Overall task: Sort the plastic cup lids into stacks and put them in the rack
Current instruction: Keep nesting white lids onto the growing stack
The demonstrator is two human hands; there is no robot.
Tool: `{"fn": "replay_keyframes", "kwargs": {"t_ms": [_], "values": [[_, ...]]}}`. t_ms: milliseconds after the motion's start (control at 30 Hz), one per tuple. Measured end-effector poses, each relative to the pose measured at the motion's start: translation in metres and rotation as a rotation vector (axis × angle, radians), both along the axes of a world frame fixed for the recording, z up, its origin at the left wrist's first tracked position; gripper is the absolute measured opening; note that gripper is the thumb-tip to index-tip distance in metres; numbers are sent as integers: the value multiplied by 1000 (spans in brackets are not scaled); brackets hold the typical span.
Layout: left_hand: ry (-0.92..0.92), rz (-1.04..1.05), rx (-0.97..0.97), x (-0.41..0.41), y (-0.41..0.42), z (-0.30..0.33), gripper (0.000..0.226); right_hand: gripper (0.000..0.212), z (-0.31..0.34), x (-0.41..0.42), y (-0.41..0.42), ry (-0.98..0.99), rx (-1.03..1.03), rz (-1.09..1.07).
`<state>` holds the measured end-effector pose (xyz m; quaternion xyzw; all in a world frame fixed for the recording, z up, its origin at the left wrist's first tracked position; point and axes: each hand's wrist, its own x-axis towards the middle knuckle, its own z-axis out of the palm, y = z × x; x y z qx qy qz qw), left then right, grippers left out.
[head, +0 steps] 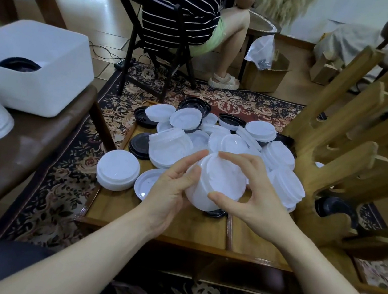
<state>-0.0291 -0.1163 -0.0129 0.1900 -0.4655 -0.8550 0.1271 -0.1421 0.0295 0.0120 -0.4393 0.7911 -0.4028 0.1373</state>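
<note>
1. Both forearms reach in from the bottom edge and meet over a low wooden table (177,226). Working height is low, which suits a seated sorter.
2. Left hand (169,193) cradles a white lid stack (218,182) from below and the side, fingers curled round its edge. Judged: this hand carries the weight.
3. Right hand (252,199) grips the same stack, thumb at the lower rim and fingers arched over the top. Probably squaring the lids so they nest evenly.
4. Stack is held tilted, clear of the table, just in front of the loose pile (214,137). Likely raised so its edges can be checked.
5. Loose pile mixes white and black lids (140,144), some already nested; one finished white stack (118,170) sits apart at the left. Sorting looks well short of done.
6. Wooden rack (333,165) stands at the table's right side, within reach of the right hand; one black stack (334,207) rests in a low slot.
7. Next move, judged: carry the held stack across to an open slot.
8. Off the table: a white bin (33,69) on a brown seat at left, and a person on a folding chair (157,45) beyond.
</note>
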Motion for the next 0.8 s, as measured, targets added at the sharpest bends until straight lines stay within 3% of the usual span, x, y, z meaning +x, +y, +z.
{"fn": "replay_keyframes", "kwargs": {"t_ms": [200,367,500,600,700,800], "values": [[9,-22,-63,-1,1,-3,57,69,-1,3,-3,-72,-31,-18],[35,-51,-37,0,-2,-3,68,83,-1,-3,3,-239,2,145],[38,-105,-99,-1,-4,-3,69,85,-5,-3,3,-185,-12,134],[18,-81,-115,-1,-2,-4,67,80,3,-17,11,-278,54,164],[11,-44,-97,-2,-3,1,70,69,8,-48,23,-212,33,-101],[17,-47,-64,-2,-4,4,78,64,-2,-82,42,113,262,-437]]}}
